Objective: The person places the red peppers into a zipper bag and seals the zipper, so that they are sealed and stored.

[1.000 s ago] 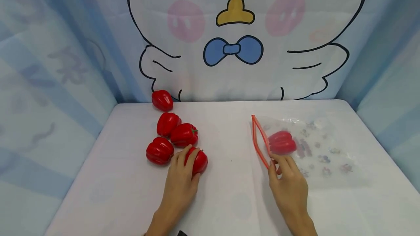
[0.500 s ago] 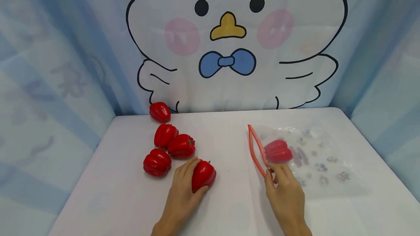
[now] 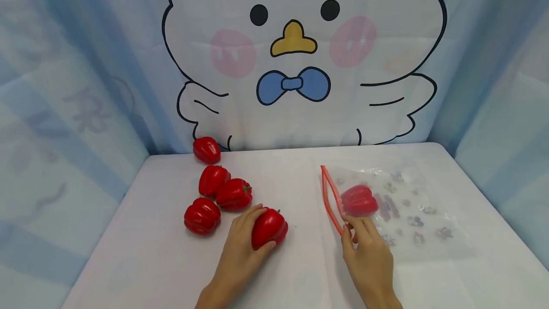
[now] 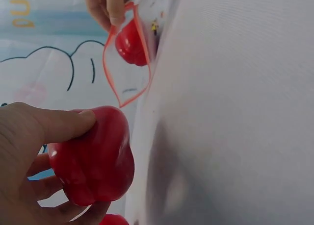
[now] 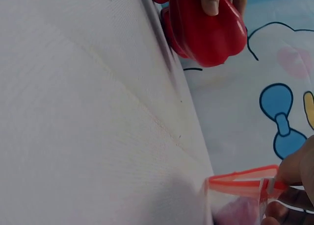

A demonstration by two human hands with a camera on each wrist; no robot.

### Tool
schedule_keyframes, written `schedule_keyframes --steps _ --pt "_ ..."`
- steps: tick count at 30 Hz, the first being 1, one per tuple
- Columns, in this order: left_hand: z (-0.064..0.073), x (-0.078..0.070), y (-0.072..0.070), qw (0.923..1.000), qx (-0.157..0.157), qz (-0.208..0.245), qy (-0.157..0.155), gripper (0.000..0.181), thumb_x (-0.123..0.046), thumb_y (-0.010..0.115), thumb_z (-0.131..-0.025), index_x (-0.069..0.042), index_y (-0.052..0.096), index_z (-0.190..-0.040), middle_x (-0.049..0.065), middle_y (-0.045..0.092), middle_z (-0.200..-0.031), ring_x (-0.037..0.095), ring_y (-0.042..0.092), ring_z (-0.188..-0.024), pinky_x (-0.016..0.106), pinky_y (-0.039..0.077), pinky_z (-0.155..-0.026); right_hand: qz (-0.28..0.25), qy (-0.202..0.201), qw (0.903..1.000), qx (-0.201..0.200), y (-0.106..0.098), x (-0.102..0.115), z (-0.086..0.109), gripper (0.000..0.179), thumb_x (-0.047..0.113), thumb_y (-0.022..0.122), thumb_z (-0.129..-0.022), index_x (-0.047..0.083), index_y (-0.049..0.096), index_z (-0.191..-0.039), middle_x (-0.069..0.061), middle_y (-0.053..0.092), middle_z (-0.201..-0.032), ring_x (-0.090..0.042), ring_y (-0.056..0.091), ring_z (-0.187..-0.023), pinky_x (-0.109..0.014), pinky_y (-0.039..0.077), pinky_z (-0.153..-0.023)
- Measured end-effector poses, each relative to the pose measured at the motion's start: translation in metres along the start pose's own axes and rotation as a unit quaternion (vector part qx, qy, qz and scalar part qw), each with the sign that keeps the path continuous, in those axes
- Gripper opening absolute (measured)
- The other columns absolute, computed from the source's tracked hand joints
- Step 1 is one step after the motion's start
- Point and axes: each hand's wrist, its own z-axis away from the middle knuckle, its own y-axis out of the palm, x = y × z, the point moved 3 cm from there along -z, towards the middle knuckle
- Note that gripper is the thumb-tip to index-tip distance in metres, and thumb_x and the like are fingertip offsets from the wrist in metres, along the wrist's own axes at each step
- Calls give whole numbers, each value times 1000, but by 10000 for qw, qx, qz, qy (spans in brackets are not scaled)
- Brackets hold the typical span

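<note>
My left hand (image 3: pixel 240 252) grips a red bell pepper (image 3: pixel 270 228) in front of the pepper group, thumb on the near side and fingers behind. The left wrist view shows the same pepper (image 4: pixel 93 156) between thumb and fingers. My right hand (image 3: pixel 370 259) pinches the red-orange rim of a clear zip bag (image 3: pixel 433 244) lying on the table. The bag's mouth gapes toward the left hand. Inside it, just past the opening, rests another red bell pepper (image 3: pixel 359 200). In the right wrist view, part of the bag's rim (image 5: pixel 235 178) shows at the fingertips.
Several more red bell peppers lie on the left of the white table (image 3: pixel 150 252): one at the front (image 3: pixel 202 216), two touching behind it (image 3: pixel 233 194), one at the back edge (image 3: pixel 207 150). A printed cartoon curtain (image 3: pixel 296 123) hangs behind the table.
My left hand has drawn its pepper out from beside the others, rightward toward the bag. The right hand keeps its pinch on the bag rim. The head view has tilted up slightly.
</note>
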Motion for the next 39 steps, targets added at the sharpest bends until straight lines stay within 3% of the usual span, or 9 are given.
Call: schedule_keyframes --steps 9,19,39 --pt "-17 -10 7 9979 325 540 161 75 -17 88 -83 -21 52 -147 -1 53 -153 24 50 -140 52 58 -103 -28 38 10000 23 -2 1 -1 26 -3 80 -83 8 78 -107 -4 70 -90 -13 56 -64 -24 40 -48" --pt "-37 -20 20 9873 845 1312 -291 71 -21 85 -86 -22 51 -148 0 57 -146 24 52 -135 51 60 -96 -54 14 10000 -33 -2 -1 1 28 -3 80 -82 9 79 -107 -2 70 -90 -12 55 -63 -25 39 -47" --pt "-58 -42 33 9826 1068 1496 -250 69 -21 85 -86 -19 53 -147 3 58 -147 27 52 -136 51 61 -93 160 301 9992 203 -3 0 -1 28 -2 80 -83 8 78 -109 -3 70 -91 -12 53 -64 -22 38 -49"
